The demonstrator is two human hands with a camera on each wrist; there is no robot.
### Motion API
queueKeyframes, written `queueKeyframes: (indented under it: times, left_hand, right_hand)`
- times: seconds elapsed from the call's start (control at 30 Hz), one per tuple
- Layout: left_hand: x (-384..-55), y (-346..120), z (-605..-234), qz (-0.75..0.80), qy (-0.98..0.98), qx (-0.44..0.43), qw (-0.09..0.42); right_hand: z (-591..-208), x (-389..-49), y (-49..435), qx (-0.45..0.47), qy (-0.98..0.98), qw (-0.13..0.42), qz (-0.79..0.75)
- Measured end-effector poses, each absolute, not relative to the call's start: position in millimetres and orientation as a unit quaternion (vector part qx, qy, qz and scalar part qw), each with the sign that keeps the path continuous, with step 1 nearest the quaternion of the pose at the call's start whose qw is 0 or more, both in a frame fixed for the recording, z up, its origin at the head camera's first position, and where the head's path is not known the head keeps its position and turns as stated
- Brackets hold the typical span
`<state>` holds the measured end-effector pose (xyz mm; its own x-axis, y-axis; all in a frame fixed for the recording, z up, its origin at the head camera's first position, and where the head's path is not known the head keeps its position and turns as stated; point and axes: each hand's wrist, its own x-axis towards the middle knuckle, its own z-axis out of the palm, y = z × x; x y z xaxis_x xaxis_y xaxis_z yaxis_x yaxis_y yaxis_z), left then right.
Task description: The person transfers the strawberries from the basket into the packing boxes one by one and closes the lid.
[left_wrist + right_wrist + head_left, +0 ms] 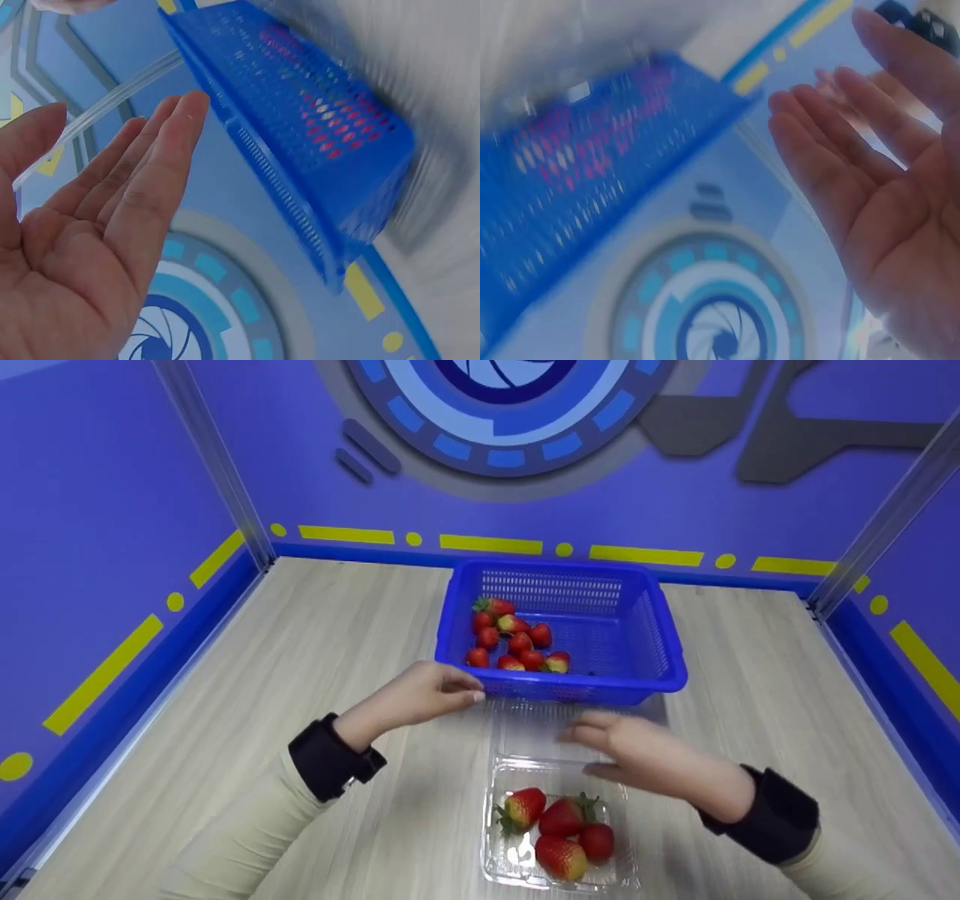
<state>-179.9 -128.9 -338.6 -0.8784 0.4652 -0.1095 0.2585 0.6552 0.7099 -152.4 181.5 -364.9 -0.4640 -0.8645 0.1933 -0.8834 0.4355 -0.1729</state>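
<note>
My left hand [431, 692] is near the front left corner of a blue plastic basket [562, 684], holding nothing. Its fingers look relaxed and its palm bare in the left wrist view. On the other side, my right hand [637, 748] hovers above the right edge of a clear plastic clamshell box [489, 840], with nothing in its grasp and fingers extended. Several large strawberries [561, 817] lie in the box's base. The transparent lid [525, 729] is folded back toward the basket. More strawberries [520, 643] are gathered in the basket's left half.
A pale wood-grain table [360, 622] carries the basket and box. Blue printed panels [450, 510] enclose it at the back and both sides, with metal posts [225, 472] at the corners.
</note>
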Motion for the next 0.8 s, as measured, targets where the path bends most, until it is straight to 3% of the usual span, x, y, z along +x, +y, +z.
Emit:
queueKeyframes:
  times: [0.23,0.43,0.63,0.8]
  left_hand:
    - [-208.1,-134.7,-291.9,0.376,0.902,0.173,0.126]
    - [-246.9,-147.1,-266.3,0.353,0.920,0.151,0.077]
    - [-286.5,-159.6,-264.7,0.339,0.932,0.102,0.077]
    - [-316.0,-161.4,-284.0,0.356,0.928,0.068,0.088]
  right_hand:
    - [-314.4,-180.0,190.6,0.510,-0.843,0.066,0.156]
    - [-266.4,-214.9,191.2,0.447,-0.881,0.045,0.149]
    - [-241.9,-261.2,187.9,0.370,-0.918,0.020,0.140]
    - [-246.3,-301.7,181.2,0.321,-0.931,0.004,0.174]
